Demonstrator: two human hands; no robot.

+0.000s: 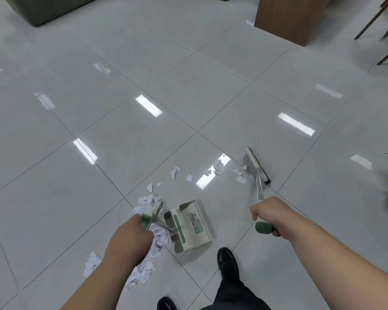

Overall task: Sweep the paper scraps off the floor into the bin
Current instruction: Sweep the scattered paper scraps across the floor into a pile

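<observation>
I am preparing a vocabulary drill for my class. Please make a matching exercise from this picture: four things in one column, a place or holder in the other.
1 broom
2 dustpan
3 shoe
4 wooden cabinet

a held in the left hand
b top right corner
c held in the right hand
d worn on a foot

Pairs: 1-c, 2-a, 3-d, 4-b

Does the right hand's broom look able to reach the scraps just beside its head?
Likely yes: the right hand grips the broom, its head sits beside those scraps, nothing between.
</observation>
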